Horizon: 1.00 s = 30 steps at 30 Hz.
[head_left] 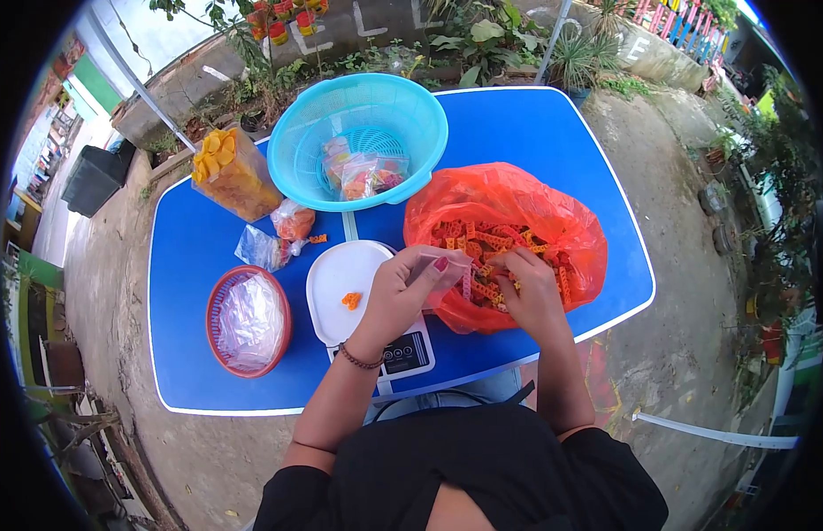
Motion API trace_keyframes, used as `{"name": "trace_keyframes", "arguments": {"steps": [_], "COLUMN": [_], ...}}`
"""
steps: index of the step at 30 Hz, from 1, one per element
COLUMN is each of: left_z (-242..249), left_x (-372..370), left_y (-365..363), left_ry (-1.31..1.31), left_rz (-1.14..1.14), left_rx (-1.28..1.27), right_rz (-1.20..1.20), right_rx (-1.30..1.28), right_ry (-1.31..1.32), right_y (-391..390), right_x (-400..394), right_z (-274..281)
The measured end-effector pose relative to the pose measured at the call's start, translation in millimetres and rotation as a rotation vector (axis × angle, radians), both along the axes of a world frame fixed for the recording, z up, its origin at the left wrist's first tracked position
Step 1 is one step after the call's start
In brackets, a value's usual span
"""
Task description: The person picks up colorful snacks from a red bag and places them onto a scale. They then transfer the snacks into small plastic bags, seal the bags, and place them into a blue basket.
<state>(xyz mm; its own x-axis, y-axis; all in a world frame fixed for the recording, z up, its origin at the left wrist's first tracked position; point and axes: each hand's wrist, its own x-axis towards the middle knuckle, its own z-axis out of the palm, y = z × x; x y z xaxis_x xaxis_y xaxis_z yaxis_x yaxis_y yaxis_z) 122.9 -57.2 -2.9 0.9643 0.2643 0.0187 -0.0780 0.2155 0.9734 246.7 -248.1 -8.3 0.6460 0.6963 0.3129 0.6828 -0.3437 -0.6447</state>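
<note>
My left hand (402, 290) pinches a small clear plastic bag (445, 268) above the near left edge of a red plastic bag (553, 208). Inside the red bag lie many orange, red and yellow snack pieces (491, 241). My right hand (526, 288) reaches into them, its fingers bent among the pieces; what its fingertips hold, if anything, is hidden. Left of my hands stands a white scale (332, 274) with one orange piece (350, 301) on its plate. My left forearm partly covers the scale's front panel.
A turquoise basket (292, 133) with filled packets stands at the back. A bag of yellow chips (230, 177), small bags (292, 221) and a red basket (283, 341) of clear bags stand left on the blue table (181, 292).
</note>
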Motion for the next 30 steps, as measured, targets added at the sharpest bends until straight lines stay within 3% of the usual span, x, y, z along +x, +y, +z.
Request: {"name": "trace_keyframes", "arguments": {"steps": [3,9,12,13,17,30], "left_z": [-3.7,-7.4,-3.9,-5.6,-10.7,-9.0], "left_x": [-14.7,-50.9,-75.2,-82.9,-110.6,-115.9], "left_y": [-0.5,17.5,31.9,38.0,58.7,54.2], "left_ry": [0.008,0.019,0.039,0.045,0.071,0.057], "left_rz": [0.038,0.207,0.323,0.362,0.515,0.477], "left_rx": [-0.027,-0.002,0.029,0.049,0.046,0.001], "right_rz": [0.004,0.237,0.329,0.356,0.489,0.347], "right_rx": [0.202,0.293,0.208,0.156,0.075,0.163], "right_ry": [0.109,0.106,-0.009,0.136,0.140,0.089], "right_y": [10.3,40.6,62.1,69.5,97.9,96.1], "right_x": [-10.4,-30.2,-45.4,-52.5,-71.6,-78.3], "right_z": [11.8,7.3,6.0,1.6,-17.4,-6.4]}}
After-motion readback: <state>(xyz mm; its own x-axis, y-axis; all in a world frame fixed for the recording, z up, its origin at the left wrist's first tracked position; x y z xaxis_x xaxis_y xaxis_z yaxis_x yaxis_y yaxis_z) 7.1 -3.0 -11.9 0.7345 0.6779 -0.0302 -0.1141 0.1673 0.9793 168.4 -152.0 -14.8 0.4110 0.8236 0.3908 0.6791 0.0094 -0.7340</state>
